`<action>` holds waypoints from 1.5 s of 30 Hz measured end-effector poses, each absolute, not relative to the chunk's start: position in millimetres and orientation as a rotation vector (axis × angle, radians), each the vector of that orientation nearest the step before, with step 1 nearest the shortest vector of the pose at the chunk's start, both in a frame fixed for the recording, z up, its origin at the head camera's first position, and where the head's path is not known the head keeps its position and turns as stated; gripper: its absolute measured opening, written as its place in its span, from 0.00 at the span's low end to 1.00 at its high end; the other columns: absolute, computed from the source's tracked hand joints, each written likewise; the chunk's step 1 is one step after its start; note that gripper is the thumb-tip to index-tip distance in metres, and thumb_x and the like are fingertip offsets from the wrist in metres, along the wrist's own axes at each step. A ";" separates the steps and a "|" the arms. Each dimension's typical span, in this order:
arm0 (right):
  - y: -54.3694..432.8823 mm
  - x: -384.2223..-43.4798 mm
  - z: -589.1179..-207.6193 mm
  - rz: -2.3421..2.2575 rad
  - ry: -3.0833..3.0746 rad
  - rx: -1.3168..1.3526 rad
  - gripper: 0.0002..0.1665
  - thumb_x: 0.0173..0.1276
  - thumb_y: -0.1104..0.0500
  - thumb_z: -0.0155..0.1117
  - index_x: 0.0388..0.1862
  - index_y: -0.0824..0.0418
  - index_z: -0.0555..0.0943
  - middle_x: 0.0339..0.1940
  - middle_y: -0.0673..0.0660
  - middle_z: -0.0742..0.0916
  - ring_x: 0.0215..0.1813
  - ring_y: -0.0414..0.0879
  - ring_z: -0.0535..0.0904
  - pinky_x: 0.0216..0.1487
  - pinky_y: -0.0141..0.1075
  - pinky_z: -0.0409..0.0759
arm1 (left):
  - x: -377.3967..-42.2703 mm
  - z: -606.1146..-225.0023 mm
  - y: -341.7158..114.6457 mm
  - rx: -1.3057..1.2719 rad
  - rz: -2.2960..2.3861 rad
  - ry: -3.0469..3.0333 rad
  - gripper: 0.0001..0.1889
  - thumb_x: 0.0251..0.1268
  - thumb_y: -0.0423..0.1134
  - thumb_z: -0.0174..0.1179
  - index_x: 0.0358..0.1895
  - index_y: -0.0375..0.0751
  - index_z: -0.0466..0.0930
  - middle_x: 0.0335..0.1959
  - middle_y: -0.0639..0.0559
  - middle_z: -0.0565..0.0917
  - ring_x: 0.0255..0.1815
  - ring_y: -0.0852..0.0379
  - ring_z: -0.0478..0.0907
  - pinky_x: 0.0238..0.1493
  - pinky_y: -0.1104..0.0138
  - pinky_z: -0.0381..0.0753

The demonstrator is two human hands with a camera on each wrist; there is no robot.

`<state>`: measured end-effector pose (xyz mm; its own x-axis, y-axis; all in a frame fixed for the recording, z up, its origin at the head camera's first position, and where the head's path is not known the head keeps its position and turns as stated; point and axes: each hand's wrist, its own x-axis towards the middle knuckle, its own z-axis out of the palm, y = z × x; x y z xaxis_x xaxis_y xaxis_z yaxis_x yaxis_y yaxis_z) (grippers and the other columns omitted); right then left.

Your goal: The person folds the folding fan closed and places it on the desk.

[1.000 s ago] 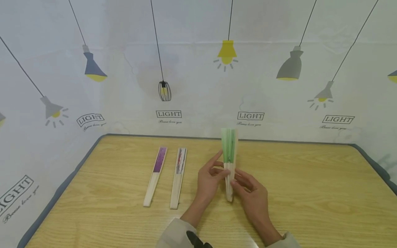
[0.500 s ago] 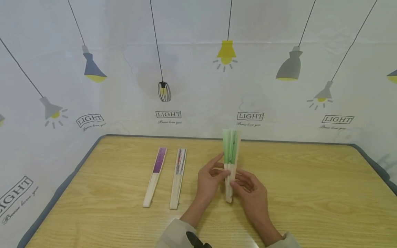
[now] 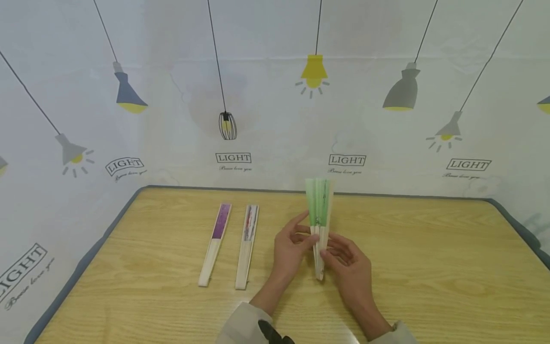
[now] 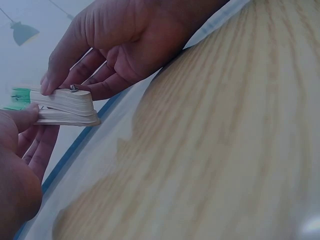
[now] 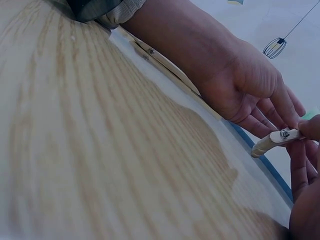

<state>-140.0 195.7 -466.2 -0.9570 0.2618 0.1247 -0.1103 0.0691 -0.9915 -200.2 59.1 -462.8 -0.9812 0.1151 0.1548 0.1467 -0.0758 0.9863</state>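
Note:
A green folding fan stands nearly upright between my hands in the head view, its leaf slightly spread at the top. My left hand pinches the pale ribs just below the green leaf, thumb in front. Lower down, near the pivot end, my right hand pinches the ribs from the other side. The left wrist view shows the stacked ribs with a small gap between them and a metal rivet. In the right wrist view, the pivot end pokes out between the fingers.
To the left on the wooden table lie two folded fans, a purple one and a white one with a grey and red print. Behind the table hangs a white cloth printed with lamps.
The green fan's leaf has spread slightly wider at the top over the second. Both hands stay nearly in place, and the two folded fans have not moved.

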 end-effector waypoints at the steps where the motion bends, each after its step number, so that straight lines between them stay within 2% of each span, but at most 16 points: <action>1: 195.6 -140.0 -466.1 1.968 -2.078 -0.152 0.26 0.58 0.60 0.73 0.56 0.57 0.79 0.48 0.55 0.85 0.46 0.47 0.82 0.54 0.33 0.81 | -200.2 -462.6 59.1 -0.298 -2.266 -2.123 0.28 0.56 0.34 0.69 0.62 0.52 0.76 0.37 0.50 0.84 0.34 0.55 0.82 0.33 0.66 0.87; 8: 195.2 -140.0 -466.2 1.963 -2.067 -0.132 0.25 0.58 0.61 0.73 0.55 0.57 0.79 0.47 0.56 0.85 0.46 0.47 0.82 0.53 0.33 0.82 | -199.7 -461.3 58.9 -0.293 -2.279 -2.126 0.27 0.57 0.33 0.68 0.62 0.48 0.75 0.39 0.45 0.84 0.37 0.50 0.82 0.34 0.66 0.86; 15: 194.8 -138.9 -465.8 1.956 -2.069 -0.115 0.23 0.59 0.60 0.72 0.55 0.56 0.80 0.47 0.56 0.85 0.47 0.46 0.81 0.52 0.33 0.82 | -185.3 -431.3 55.5 -0.302 -2.268 -2.151 0.26 0.58 0.27 0.65 0.62 0.39 0.75 0.40 0.39 0.83 0.37 0.45 0.81 0.36 0.59 0.87; 18: 194.8 -138.8 -465.8 1.947 -2.073 -0.110 0.23 0.59 0.60 0.72 0.55 0.56 0.80 0.46 0.56 0.85 0.47 0.46 0.81 0.52 0.34 0.82 | -185.2 -430.7 55.3 -0.315 -2.280 -2.143 0.25 0.59 0.27 0.65 0.62 0.39 0.75 0.39 0.39 0.83 0.36 0.47 0.81 0.37 0.59 0.87; 21: 194.6 -138.2 -465.1 1.951 -2.064 -0.096 0.23 0.59 0.61 0.72 0.55 0.56 0.80 0.46 0.56 0.85 0.46 0.47 0.81 0.51 0.34 0.83 | -185.8 -431.7 54.9 -0.347 -2.302 -2.120 0.25 0.60 0.27 0.64 0.62 0.39 0.75 0.38 0.39 0.83 0.35 0.49 0.81 0.38 0.53 0.86; 26: 194.0 -137.2 -463.5 1.969 -2.037 -0.069 0.22 0.61 0.63 0.70 0.55 0.58 0.80 0.46 0.58 0.85 0.46 0.47 0.81 0.48 0.34 0.84 | -186.0 -432.6 54.6 -0.384 -2.337 -2.074 0.25 0.60 0.26 0.63 0.62 0.38 0.74 0.37 0.37 0.82 0.35 0.45 0.81 0.39 0.47 0.85; 41: 193.9 -136.6 -463.3 1.959 -2.039 -0.067 0.22 0.61 0.61 0.70 0.56 0.56 0.80 0.47 0.56 0.86 0.49 0.47 0.81 0.51 0.34 0.83 | -187.0 -433.0 54.7 -0.413 -2.340 -2.047 0.23 0.63 0.25 0.60 0.62 0.36 0.75 0.37 0.34 0.81 0.35 0.41 0.81 0.41 0.44 0.84; 45: 194.0 -136.2 -463.1 1.946 -2.057 -0.068 0.22 0.61 0.60 0.70 0.56 0.55 0.81 0.47 0.55 0.86 0.49 0.47 0.82 0.52 0.33 0.82 | -187.5 -433.8 54.3 -0.412 -2.319 -2.068 0.23 0.63 0.26 0.60 0.62 0.37 0.75 0.37 0.35 0.82 0.34 0.44 0.82 0.41 0.44 0.84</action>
<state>-136.2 194.0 -463.1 -0.9515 0.2431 0.1888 -0.1750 0.0774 -0.9815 -187.5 54.3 -433.8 -0.9654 0.1685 0.1988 0.1783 -0.1293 0.9754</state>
